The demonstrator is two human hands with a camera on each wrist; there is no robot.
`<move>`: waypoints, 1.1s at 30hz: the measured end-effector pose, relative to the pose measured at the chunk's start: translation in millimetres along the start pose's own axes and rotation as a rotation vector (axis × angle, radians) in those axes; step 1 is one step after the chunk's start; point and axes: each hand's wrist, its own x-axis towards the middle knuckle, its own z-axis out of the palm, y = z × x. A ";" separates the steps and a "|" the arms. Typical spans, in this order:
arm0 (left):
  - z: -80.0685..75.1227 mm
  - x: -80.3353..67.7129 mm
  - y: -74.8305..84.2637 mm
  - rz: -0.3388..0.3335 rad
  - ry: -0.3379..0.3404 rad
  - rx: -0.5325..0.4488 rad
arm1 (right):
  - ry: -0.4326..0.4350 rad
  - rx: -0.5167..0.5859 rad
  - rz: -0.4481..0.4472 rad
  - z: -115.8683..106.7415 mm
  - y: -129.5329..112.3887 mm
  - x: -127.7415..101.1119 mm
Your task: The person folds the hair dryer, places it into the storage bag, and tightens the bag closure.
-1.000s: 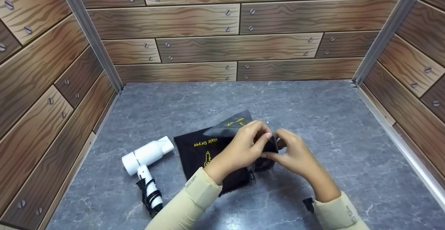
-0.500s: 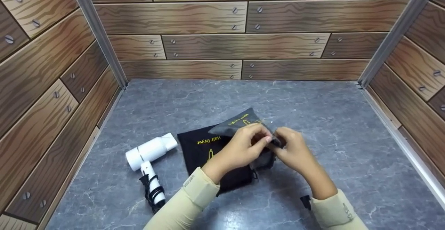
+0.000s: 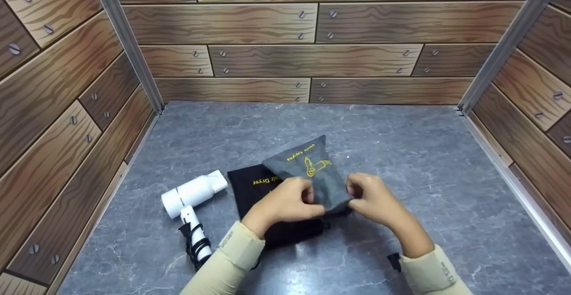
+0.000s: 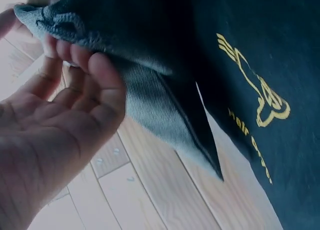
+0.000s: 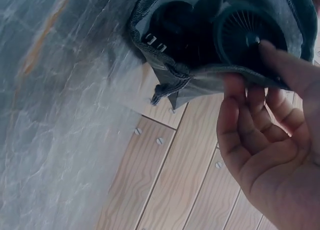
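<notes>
A grey drawstring bag [image 3: 308,170] printed with a yellow hair dryer stands tilted, its mouth toward the person. My left hand [image 3: 285,202] holds the left side of the mouth; in the left wrist view its fingers curl at the corded hem [image 4: 67,29]. On the other side, my right hand [image 3: 372,197] pinches the rim between thumb and fingers. Inside, the right wrist view shows a black hair dryer [image 5: 250,37] with a round, finned end, beside a plug's metal prongs [image 5: 156,42]. A black bag [image 3: 247,183] lettered in yellow lies flat beneath, partly covered by the left hand.
To the left lies a white hair dryer [image 3: 194,194], a black cord [image 3: 198,246] wound round its handle. The grey marbled table [image 3: 401,143] is enclosed by wood-patterned walls [image 3: 308,58] at the back and both sides. A small black piece [image 3: 395,261] sits by the right cuff.
The grey bag's mouth has come down toward the person, so its printed face now shows. My left hand has moved left and down, the right slightly down, spreading the hands apart.
</notes>
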 end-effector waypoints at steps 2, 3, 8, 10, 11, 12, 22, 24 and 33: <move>-4.0 -3.7 -1.0 -0.040 -0.032 0.055 | -0.029 0.018 0.011 -1.1 2.1 -2.0; -5.5 -5.2 -1.8 -0.062 -0.051 0.078 | -0.044 0.024 0.015 -1.8 3.4 -3.2; -5.1 -10.9 -7.4 -0.141 -0.111 0.099 | -0.138 0.000 0.014 -6.2 12.7 -12.0; -4.3 -12.0 -9.2 -0.145 -0.115 0.076 | -0.185 -0.012 0.010 -10.0 16.4 -15.5; -4.3 -12.5 -9.7 -0.142 -0.116 0.069 | -0.210 -0.018 0.009 -12.1 18.5 -17.2; -4.7 -12.9 -10.1 -0.137 -0.117 0.063 | -0.239 -0.018 0.010 -14.2 20.3 -18.6; -11.4 -17.1 -8.8 -0.121 -0.097 0.048 | -0.368 -0.011 0.139 -14.4 33.2 -19.4; -12.2 -17.9 -9.0 -0.108 -0.086 0.038 | -0.360 -0.037 0.150 -13.7 35.2 -19.2; -21.4 -19.8 -11.4 -0.013 0.049 0.001 | -0.296 -0.039 0.136 -20.2 38.2 -17.8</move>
